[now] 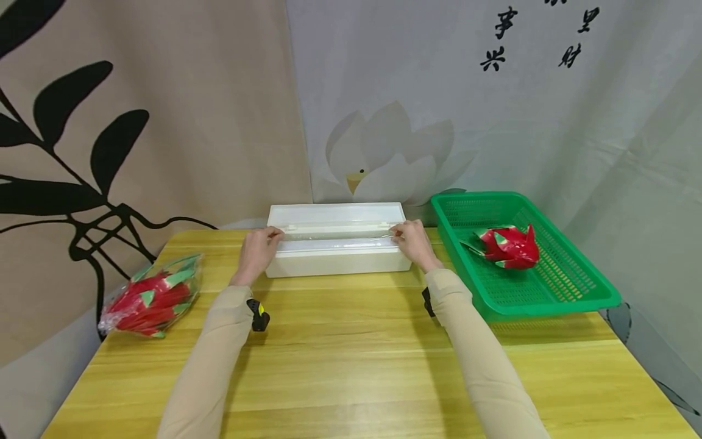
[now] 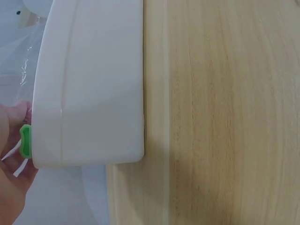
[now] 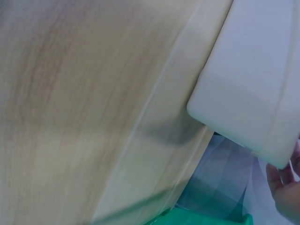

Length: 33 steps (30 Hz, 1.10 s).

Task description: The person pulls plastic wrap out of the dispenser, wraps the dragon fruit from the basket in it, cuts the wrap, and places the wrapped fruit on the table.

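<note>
A long white cling film dispenser (image 1: pixel 337 264) stands at the table's back edge with its lid (image 1: pixel 334 212) raised. Clear cling film (image 1: pixel 340 236) stretches across its opening. At the dispenser's left end, my left hand (image 1: pixel 258 253) pinches the film between thumb and fingers. My right hand (image 1: pixel 415 242) pinches it at the right end. In the left wrist view, a small green tab (image 2: pixel 26 141) sits at the dispenser's end, beside the left fingers. Only part of the right hand (image 3: pixel 287 187) shows at the edge of the right wrist view, by the dispenser's corner.
A red-and-green dragon fruit (image 1: pixel 512 247) with a glossy surface lies in a green plastic basket (image 1: pixel 554 308) on the right. Another dragon fruit (image 1: pixel 156 299), in clear plastic, lies at the table's left edge. Curtains (image 1: pixel 384 91) hang behind the wooden table (image 1: pixel 340 366).
</note>
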Available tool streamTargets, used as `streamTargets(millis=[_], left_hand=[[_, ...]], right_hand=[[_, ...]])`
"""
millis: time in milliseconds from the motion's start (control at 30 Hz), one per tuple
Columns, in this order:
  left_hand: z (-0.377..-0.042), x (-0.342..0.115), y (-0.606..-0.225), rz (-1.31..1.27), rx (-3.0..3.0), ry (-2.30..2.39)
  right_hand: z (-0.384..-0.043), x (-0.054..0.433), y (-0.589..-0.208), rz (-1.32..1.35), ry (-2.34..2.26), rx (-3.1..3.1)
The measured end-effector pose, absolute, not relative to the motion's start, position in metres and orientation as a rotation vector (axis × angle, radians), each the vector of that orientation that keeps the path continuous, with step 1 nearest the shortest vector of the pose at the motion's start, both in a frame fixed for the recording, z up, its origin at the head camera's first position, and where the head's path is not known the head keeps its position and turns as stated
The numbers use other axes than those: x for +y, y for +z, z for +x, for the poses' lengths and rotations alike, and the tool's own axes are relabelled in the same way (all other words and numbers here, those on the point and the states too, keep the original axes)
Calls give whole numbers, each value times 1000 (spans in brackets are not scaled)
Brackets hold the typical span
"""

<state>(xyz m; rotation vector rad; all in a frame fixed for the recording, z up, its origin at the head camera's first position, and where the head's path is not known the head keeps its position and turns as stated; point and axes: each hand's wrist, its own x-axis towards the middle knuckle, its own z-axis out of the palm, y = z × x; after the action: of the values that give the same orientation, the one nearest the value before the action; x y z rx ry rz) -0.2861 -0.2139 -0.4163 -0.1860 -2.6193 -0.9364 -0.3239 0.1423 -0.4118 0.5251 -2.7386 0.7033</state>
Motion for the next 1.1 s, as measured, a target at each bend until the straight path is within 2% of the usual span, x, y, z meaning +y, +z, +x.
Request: streamTargets(millis=[533,1100], left_hand=[[-291,-214,-418,-229,-2622,-967],[-295,-213,-418,-243,-2548,-1145]], right_hand=[[-326,141,-415,450,747,-2657],[-329,146,-407,302,1146,-2698]])
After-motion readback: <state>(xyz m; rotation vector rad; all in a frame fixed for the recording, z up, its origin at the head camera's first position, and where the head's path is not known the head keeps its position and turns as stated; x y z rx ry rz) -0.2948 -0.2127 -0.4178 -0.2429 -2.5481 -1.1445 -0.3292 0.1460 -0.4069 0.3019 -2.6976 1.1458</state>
